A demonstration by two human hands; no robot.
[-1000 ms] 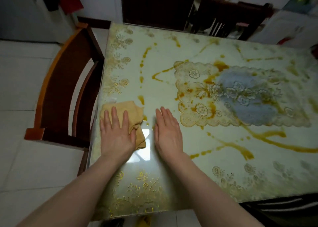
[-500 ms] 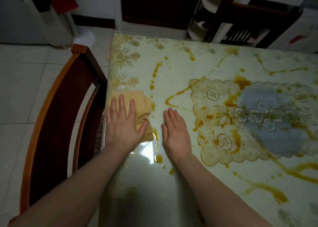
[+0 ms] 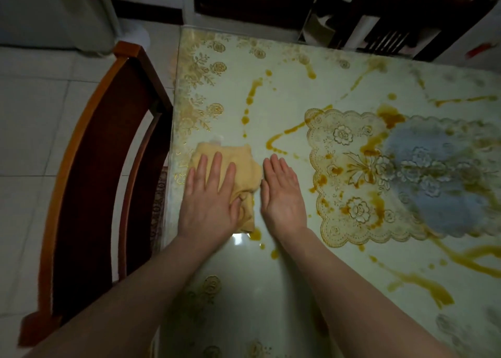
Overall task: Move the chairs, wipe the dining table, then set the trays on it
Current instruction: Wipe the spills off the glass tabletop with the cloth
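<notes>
Yellow cloth [image 3: 245, 165], bunched, near the left edge of the glass-topped desk [image 3: 298, 290], pressed flat under the left hand [image 3: 210, 197] with fingers straight; right hand [image 3: 282, 195] flat and wide just beside it on the desk; brown sauce streaks [image 3: 284, 135] beyond; wooden chair [image 3: 81, 195] at left.

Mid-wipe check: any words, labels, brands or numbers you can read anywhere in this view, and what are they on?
None readable.
Dining table: only gold floral print and brown streaks, no lettering.
Yellow cloth under the left hand: no label showing.
Patterned strip between the chair and the table edge: marks too blurred to tell whether they are letters.
Red items at the far right: too small and blurred.
</notes>
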